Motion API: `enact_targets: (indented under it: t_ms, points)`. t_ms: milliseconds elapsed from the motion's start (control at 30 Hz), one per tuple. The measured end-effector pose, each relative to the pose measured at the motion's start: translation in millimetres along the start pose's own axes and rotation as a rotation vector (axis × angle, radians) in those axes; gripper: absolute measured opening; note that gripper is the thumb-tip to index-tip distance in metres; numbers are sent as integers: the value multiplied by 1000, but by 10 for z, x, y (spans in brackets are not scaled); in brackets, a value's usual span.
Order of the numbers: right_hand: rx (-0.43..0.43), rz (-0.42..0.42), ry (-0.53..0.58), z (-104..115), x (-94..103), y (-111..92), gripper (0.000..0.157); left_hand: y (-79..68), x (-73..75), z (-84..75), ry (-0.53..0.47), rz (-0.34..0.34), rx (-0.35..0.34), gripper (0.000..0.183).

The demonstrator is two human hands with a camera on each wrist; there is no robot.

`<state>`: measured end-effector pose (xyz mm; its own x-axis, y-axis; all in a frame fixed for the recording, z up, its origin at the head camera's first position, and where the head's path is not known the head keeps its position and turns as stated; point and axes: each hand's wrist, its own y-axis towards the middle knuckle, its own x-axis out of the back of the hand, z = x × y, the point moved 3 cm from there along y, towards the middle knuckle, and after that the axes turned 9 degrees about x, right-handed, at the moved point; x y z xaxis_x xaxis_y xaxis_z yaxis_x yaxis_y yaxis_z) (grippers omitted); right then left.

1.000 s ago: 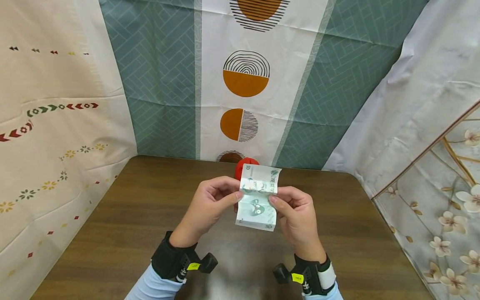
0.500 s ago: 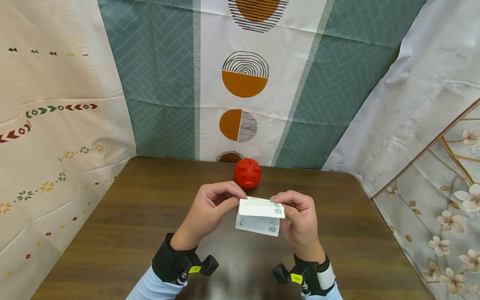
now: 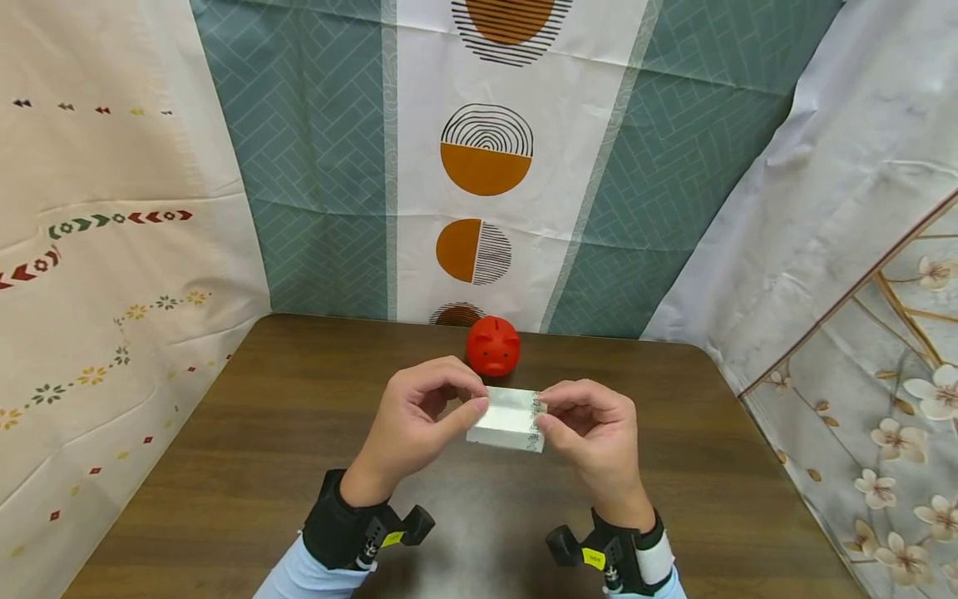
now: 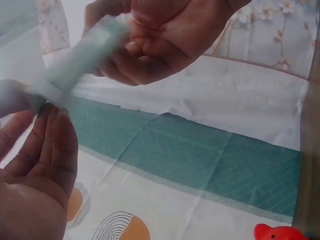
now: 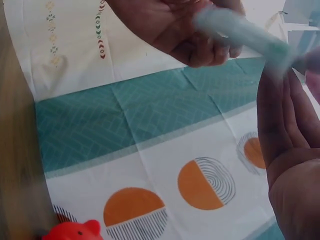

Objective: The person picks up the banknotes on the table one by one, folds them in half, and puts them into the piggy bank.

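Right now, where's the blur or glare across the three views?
Head: banknote and red piggy bank fairly crisp, pale glare low-centre on the table; left wrist: banknote smeared, image hazy; right wrist: banknote smeared too, upper right corner washed out.

Brown tbl, teal/white cloth w/ orange circles behind, floral cloth at R, blurry poss. shelf in R-wrist view

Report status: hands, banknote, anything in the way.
Left hand and right hand each pinching one side of the banknote. Banknote creased, held above the table. Red piggy bank beyond, nothing seen blocking.
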<state>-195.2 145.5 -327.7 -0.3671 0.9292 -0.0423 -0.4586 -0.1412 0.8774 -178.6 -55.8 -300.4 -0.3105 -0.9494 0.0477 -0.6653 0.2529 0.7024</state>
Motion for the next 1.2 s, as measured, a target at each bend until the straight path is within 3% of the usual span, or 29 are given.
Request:
enact_targets:
  t_ms: [133,267,667,933,1200]
  points:
    - [79,7,-55,34,-24,49,22,7,-10,-8,5,-9,-18,31]
    - [119,-4,-113,68,-50,78,26,4,-18,5,46,-22,6,34]
    - [77,129,-181,62,-178,105,14,-3,-106,63,84,51,33,22]
    - [113,173,-178,61,-262,136,10,-6,-124,62,167,31,24,12]
    - [92,202,-313,77,-274,146,8,-11,-135,61,222,14,42,17]
